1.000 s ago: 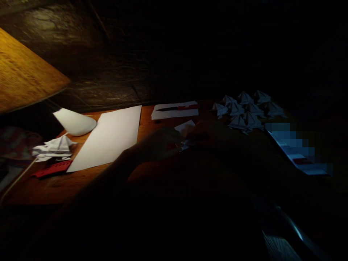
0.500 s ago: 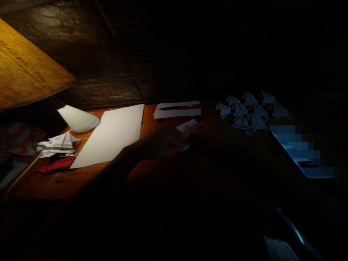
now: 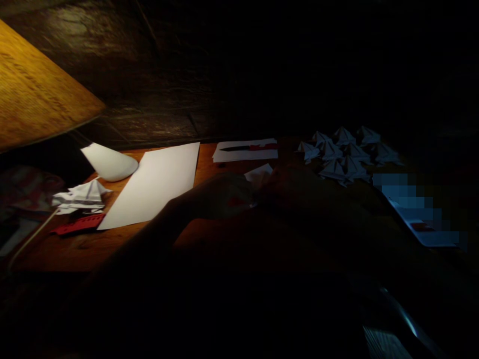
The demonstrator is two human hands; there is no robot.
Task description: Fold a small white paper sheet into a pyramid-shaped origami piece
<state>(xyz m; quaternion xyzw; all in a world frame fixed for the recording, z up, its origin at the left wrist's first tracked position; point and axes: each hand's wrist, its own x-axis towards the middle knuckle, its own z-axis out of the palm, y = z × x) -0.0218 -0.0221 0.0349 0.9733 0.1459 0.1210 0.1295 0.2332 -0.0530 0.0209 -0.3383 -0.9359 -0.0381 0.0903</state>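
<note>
Between my two hands is a small piece of white paper (image 3: 261, 172), its upper part lit and its lower part covered by my fingers. My left hand (image 3: 232, 195) grips it from the left, in deep shadow. From the right, my right hand (image 3: 288, 184) closes on the same paper, and its fingers are nearly lost in the dark. Just beyond lies a small stack of white paper (image 3: 243, 155) with a red-handled knife (image 3: 258, 147) on top. A large white sheet (image 3: 157, 184) lies to the left of my left hand.
Several folded paper figures (image 3: 346, 152) stand at the back right. At left are a lamp with a white base (image 3: 110, 162), more folded paper (image 3: 84, 196) and a red object with holes (image 3: 78, 225). A bluish lit, partly pixelated thing (image 3: 415, 214) lies at right on the wooden table (image 3: 67, 257).
Both hands stay on the small paper, and less of its lower part shows between them now. The rest of the scene has only shifted slightly with the camera.
</note>
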